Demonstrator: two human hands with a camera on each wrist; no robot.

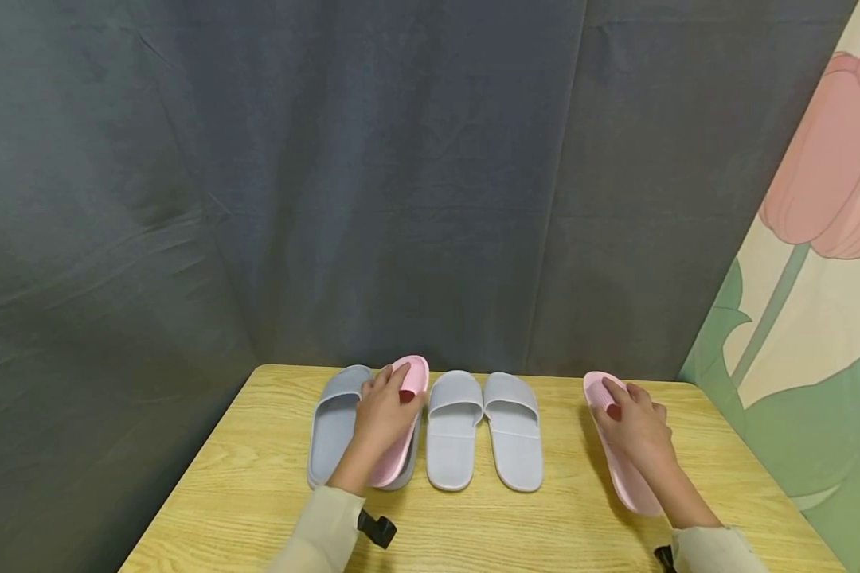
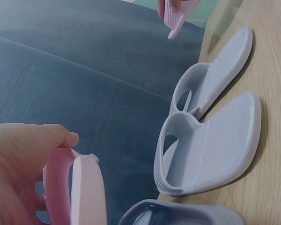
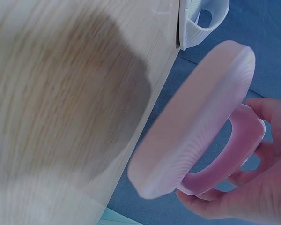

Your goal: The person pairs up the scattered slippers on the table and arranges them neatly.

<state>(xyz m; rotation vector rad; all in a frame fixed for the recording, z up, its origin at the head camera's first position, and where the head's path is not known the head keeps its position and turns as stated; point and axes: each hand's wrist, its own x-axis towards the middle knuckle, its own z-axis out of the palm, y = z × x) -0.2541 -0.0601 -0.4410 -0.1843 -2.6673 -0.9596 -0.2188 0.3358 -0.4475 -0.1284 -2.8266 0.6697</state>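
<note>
My left hand grips a pink slipper by its strap, above the blue-grey pair. Of that pair, the left slipper shows mostly bare, while the right one is largely covered by the pink slipper and my hand. On the right side, my right hand pinches the strap of the other pink slipper. The right wrist view shows this slipper raised off the table, its shadow on the wood. Between the hands, two light grey slippers lie side by side, toes toward the curtain.
Under the slippers is a wooden table whose far edge meets a dark grey curtain. A wall with a painted tulip borders the right side. Black wrist straps sit at both cuffs.
</note>
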